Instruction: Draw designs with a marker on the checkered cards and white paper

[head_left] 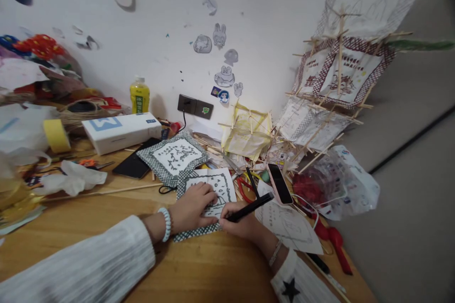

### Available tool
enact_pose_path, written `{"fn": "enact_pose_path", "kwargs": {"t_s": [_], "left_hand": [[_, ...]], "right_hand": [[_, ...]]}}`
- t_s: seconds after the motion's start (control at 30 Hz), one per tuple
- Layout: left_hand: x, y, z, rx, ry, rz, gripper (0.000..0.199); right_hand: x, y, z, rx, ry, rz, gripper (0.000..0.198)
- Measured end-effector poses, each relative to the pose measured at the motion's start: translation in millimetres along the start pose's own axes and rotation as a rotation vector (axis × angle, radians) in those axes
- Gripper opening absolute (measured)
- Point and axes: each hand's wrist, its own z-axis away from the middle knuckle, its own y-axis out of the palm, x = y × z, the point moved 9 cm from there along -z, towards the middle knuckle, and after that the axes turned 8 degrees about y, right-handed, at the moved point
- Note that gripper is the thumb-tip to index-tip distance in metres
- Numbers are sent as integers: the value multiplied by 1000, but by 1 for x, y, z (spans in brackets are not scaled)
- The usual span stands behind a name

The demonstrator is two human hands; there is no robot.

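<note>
My left hand (195, 206) lies flat on a sheet of paper (223, 184) with a drawn dark-green patterned border and small figures inside. Part of that drawing is hidden beneath my palm and fingers. My right hand (240, 220) grips a black marker pen (252, 207), its rear end pointing up to the right. The writing tip is hidden by my fingers, at the paper's lower right part. Just behind sits a second sheet (174, 154) with a crosshatched green border and leafy drawings. To the right, a sketched paper (289, 222) lies partly under my right forearm.
A pink-edged phone (280, 183), red-handled scissors (244, 189) and loose sticks crowd the right. Paper-and-stick lantern-like frames (249, 132) stand behind. A white box (122, 132), black tablet-like slab (137, 161), yellow tape roll (57, 136) and bottle (140, 96) are at left.
</note>
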Motion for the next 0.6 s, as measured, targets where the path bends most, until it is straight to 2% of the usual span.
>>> {"fn": "enact_pose_path", "kwargs": {"t_s": [0.5, 0.6], "left_hand": [[0, 0, 1, -10, 11, 7, 34], [0, -1, 1, -19, 15, 4, 35]], "right_hand": [[-8, -14, -3, -135, 36, 61, 10], [-9, -14, -3, -118, 53, 20, 11]]}}
